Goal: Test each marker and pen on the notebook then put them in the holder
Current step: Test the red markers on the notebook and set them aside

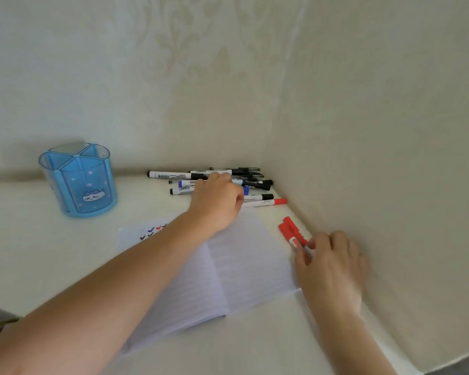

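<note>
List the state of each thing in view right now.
holder, upright, compartments look empty.
notebook, open flat, tick marks on its left page.
pile of markers and pens, lying loose in the wall corner.
red markers, two, capped, lying beside the notebook's right edge.
left hand, on the pile, fingers curled, grip unclear.
right hand, pinching the red markers' near end.

One holder (77,182), 10 o'clock; one notebook (249,253), centre; two red markers (290,231), 3 o'clock; pen heap (171,175), 12 o'clock, uncountable.
</note>
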